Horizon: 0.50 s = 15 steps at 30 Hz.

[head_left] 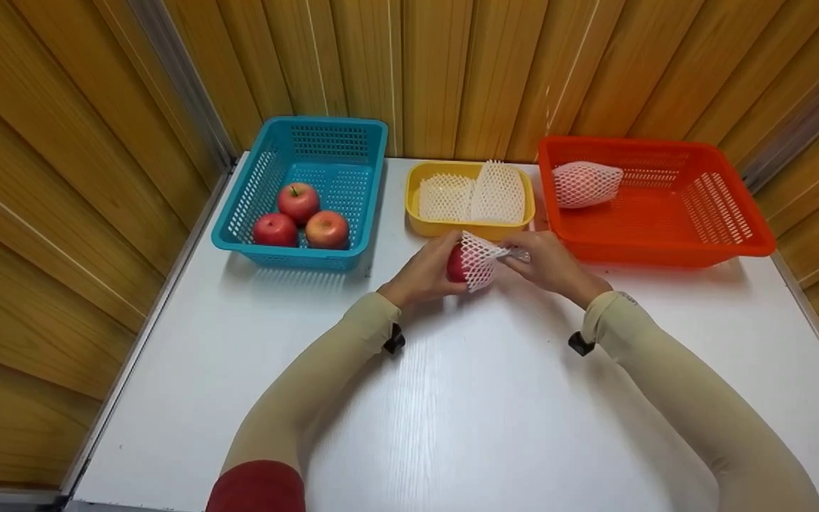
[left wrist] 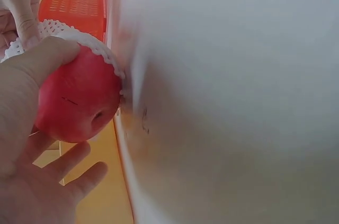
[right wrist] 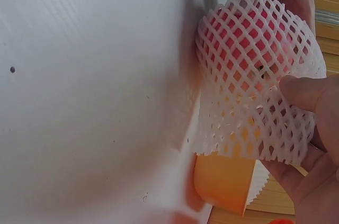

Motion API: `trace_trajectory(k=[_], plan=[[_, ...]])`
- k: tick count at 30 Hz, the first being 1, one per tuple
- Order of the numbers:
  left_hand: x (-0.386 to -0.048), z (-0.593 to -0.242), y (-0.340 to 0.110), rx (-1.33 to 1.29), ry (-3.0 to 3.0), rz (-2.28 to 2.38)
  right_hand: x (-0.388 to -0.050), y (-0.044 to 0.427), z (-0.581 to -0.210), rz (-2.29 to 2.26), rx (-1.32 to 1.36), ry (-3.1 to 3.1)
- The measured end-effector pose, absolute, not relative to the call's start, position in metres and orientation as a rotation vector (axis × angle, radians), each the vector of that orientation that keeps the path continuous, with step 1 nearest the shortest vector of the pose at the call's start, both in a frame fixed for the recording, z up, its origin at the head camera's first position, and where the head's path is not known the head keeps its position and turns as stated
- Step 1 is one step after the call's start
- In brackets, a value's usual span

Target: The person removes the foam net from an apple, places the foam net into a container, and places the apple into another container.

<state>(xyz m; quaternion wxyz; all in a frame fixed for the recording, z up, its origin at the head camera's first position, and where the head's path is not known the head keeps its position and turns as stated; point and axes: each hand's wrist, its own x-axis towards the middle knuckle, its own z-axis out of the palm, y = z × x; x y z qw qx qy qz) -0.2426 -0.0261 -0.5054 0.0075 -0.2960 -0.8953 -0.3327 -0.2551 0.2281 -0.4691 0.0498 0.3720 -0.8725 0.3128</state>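
Note:
A red apple (left wrist: 79, 97) sits partly inside a white foam net sleeve (right wrist: 249, 60), held just above the table in front of the yellow basket. My left hand (head_left: 425, 272) grips the apple's bare end, thumb on top and fingers beneath. With thumb and fingers my right hand (head_left: 550, 263) pinches the loose end of the foam net. In the right wrist view the net covers the apple's far side and its free end spreads past the fruit. Several more foam nets (head_left: 498, 195) lie in the yellow basket (head_left: 470, 229).
At the left stands a blue basket (head_left: 296, 259) with three apples (head_left: 299, 203) in it. The orange-red basket (head_left: 665, 252) at the right contains a net-wrapped apple (head_left: 587, 185). Wooden panels (head_left: 431, 78) border the white table (head_left: 452, 412) at the back and sides.

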Motion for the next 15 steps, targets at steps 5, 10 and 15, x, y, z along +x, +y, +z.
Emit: trace_trajectory(k=[5, 10, 15], plan=[[-0.242, -0.504, -0.032, -0.881, -2.799, -1.148, -0.255, 0.228, -0.467, 0.959, 1.110, -2.668], [-0.240, -0.505, -0.039, -0.885, -2.780, -1.211, -0.255, 0.228, -0.462, 0.940, 1.075, -2.700], [-0.237, -0.504, -0.045, -0.885, -2.779, -1.220, -0.256, 0.228, -0.458, 0.934, 1.079, -2.724]])
